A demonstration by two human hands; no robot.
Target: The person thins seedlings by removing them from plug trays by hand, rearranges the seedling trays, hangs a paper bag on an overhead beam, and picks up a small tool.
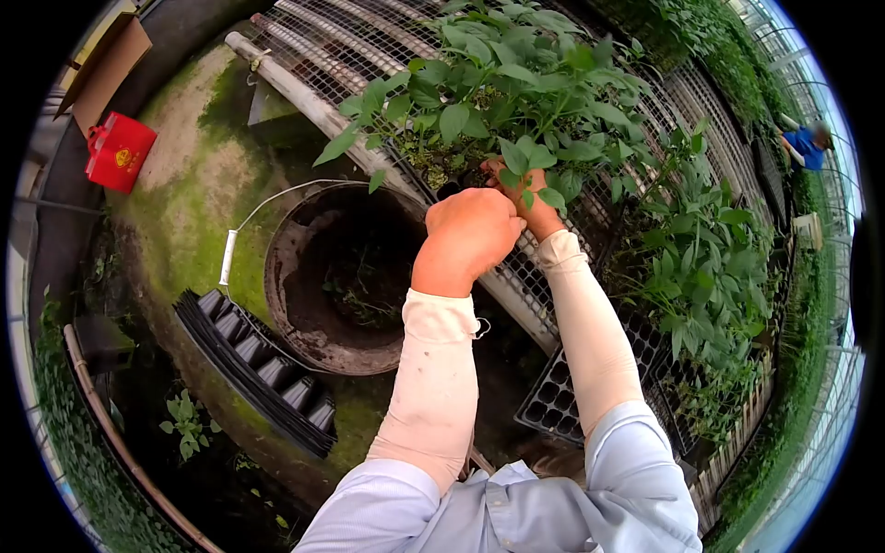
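Observation:
My left hand (473, 229) is closed, with its knuckles up and its fingertips turned away from view; anything inside it is hidden. It is at the front edge of a cluster of leafy green seedlings (516, 83), right beside my right hand (536, 205). Leaves cover most of the right hand's fingers, which curl among the stems at the edge of the seedling tray; their grip cannot be made out. Below and left of my hands stands a round bucket (290, 304) with some plant scraps inside and a wire handle.
A mesh bench (341, 55) with a pipe edge (313, 106) holds the plants. More seedlings (701, 258) and a black cell tray (558, 392) are at right. Stacked black trays (258, 369) and a red bag (122, 152) are at left. A person in blue (808, 147) is far right.

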